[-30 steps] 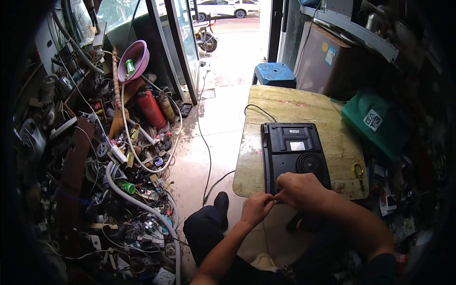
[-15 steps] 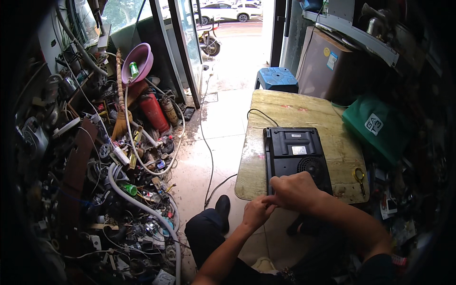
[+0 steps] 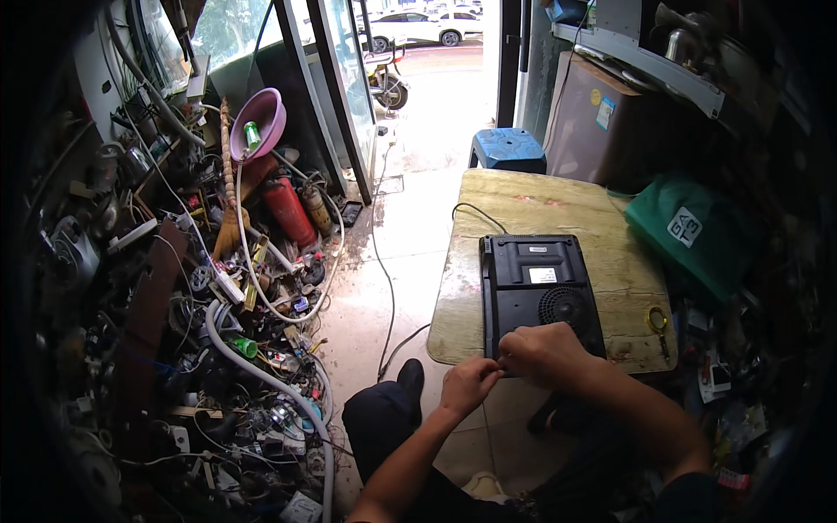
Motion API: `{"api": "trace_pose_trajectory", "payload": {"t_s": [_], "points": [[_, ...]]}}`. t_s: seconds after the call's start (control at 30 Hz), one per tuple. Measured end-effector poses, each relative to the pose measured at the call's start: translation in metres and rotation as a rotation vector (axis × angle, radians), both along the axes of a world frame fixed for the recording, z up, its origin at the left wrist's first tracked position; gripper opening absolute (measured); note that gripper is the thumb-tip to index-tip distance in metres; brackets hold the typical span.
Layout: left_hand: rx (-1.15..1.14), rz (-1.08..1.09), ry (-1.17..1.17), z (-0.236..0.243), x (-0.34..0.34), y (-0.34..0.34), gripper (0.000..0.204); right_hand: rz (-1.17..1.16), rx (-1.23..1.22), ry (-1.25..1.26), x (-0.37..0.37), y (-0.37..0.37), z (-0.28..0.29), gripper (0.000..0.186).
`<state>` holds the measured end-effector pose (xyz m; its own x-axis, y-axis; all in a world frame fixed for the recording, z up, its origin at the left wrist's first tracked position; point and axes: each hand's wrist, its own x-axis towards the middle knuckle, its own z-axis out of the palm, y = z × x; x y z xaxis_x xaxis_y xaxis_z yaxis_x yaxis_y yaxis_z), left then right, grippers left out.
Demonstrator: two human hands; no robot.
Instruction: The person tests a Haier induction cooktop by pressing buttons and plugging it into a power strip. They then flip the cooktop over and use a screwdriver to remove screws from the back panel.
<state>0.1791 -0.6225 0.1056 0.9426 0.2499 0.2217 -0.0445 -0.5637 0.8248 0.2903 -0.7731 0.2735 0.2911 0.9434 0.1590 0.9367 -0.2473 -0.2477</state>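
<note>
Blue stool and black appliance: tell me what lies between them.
The head view shows the far part of the table between the blue stool and the black appliance, bearing reddish marks and a dark cord.

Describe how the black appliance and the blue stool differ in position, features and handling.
The black appliance lies on the table; the blue stool stands beyond it.

The appliance shows a round vent; the stool, a dark central spot.

Left hand and right hand are at the appliance; neither touches the stool.

Both have four-sided upper faces.

The table (image 3: 593, 209) bears a black appliance (image 3: 536, 295) and a yellow tool (image 3: 660, 330).
</note>
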Motion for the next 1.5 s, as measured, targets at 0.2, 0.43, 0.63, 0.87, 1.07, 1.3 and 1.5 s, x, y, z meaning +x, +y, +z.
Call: {"api": "trace_pose_trajectory", "payload": {"t_s": [0.2,0.43,0.63,0.87,1.07,1.3,1.5], "points": [[0.007,-0.012,0.004,-0.007,0.0,0.003,0.015,0.045,0.174,0.06,-0.013,-0.026,-0.005,0.014],[0.346,-0.07,-0.054,-0.004,0.011,0.005,0.022,-0.459,0.691,0.808,-0.045,-0.141,-0.021,0.014],[0.747,-0.113,0.01,0.015,0.02,-0.002,0.029,-0.693,1.444,1.274,-0.071,-0.261,-0.097,0.008],[0.668,-0.418,-0.15,0.037,0.051,-0.119,0.026,-0.445,1.984,1.563,-0.105,-0.317,-0.166,0.017],[0.524,-0.524,-0.166,-0.004,0.147,-0.254,0.015,-0.409,1.991,1.523,-0.1,-0.315,-0.165,0.024],[0.389,-0.522,-0.117,0.004,0.174,-0.307,0.02,-0.463,1.93,1.574,-0.097,-0.316,-0.157,0.029],[-0.016,-0.728,0.076,-0.015,0.082,-0.234,0.021,-0.9,1.336,1.351,-0.095,-0.298,-0.137,0.028]]}}
